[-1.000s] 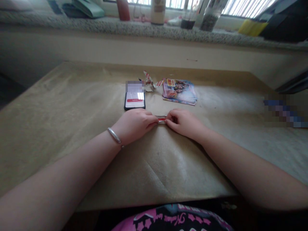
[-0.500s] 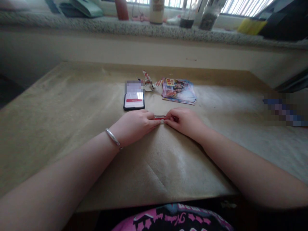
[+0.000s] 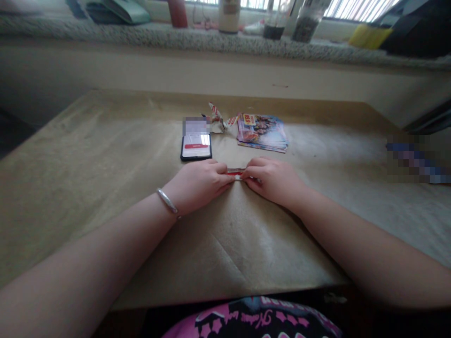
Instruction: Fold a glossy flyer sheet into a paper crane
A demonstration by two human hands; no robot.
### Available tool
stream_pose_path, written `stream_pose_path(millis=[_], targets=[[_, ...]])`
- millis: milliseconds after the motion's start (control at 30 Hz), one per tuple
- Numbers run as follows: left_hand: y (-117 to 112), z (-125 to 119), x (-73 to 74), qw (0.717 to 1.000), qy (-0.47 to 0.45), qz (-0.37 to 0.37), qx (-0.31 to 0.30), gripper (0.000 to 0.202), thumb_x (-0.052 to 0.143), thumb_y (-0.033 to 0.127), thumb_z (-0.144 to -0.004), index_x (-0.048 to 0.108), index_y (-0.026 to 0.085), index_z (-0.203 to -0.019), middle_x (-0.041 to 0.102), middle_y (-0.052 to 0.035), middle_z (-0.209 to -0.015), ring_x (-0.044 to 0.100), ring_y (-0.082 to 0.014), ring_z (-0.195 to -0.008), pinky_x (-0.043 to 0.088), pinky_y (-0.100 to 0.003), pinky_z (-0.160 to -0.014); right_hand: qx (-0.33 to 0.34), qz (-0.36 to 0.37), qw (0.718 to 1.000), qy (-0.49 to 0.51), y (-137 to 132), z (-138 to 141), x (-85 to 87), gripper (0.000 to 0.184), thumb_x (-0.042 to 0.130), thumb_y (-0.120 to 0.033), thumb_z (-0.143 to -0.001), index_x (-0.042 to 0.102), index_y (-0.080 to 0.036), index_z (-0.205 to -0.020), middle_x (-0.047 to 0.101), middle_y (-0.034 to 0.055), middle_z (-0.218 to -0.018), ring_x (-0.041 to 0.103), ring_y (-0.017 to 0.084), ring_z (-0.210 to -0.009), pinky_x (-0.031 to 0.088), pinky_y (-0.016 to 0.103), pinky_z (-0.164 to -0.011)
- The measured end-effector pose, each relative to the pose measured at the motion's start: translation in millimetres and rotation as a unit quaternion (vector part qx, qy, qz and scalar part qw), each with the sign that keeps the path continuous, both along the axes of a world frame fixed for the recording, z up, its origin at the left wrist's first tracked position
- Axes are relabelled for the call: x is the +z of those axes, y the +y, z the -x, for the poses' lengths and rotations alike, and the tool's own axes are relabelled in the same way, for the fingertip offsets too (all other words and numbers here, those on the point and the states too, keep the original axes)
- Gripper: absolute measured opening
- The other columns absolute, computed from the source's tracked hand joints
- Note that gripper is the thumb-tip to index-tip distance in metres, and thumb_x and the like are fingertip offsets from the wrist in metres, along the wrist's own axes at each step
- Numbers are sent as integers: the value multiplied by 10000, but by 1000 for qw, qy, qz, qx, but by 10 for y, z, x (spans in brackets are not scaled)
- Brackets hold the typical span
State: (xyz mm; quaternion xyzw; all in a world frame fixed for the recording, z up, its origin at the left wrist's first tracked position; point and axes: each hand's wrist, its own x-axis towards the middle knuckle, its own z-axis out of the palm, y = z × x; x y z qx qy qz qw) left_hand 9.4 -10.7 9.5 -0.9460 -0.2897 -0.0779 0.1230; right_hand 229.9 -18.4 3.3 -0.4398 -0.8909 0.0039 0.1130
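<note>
On the brown paper-covered table (image 3: 105,155), my left hand (image 3: 197,185) and my right hand (image 3: 273,180) meet over a small red-and-white folded paper strip (image 3: 235,172). Both hands pinch it with curled fingers, and only its middle shows between the fingertips. A silver bangle (image 3: 168,203) circles my left wrist. Just beyond my left hand lies a phone (image 3: 196,145) with its screen lit.
A stack of colourful printed sheets (image 3: 261,132) lies behind my right hand, with folded red-and-white paper pieces (image 3: 220,117) beside it. Bottles and jars (image 3: 229,14) stand on the stone windowsill at the back. A blurred object (image 3: 417,159) lies at the right edge.
My right hand has shifted slightly along the strip, its fingers curling tighter at the strip's right end. The left hand and the other things stay where they were.
</note>
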Motion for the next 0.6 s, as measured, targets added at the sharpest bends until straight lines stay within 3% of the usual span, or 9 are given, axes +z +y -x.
stream_pose_path(millis=[433, 600], targets=[[-15, -3, -6, 1000, 6, 7, 4, 318, 422, 342, -998, 703, 224, -1090, 667, -41, -895, 593, -173, -801, 450, -278, -659, -24, -3, 998, -63, -31, 46, 46, 242, 483, -264, -915, 717, -205, -933, 669, 65, -933, 575, 177, -809, 305, 290, -613], [-28, -27, -33, 1000, 8, 8, -15, 308, 496, 332, -958, 670, 168, -1152, 653, -70, -945, 583, -199, -850, 491, -304, -730, -34, -18, 996, -79, 1, 28, 43, 237, 482, -247, -912, 707, -182, -951, 663, 79, -926, 575, 186, -799, 327, 298, -650]])
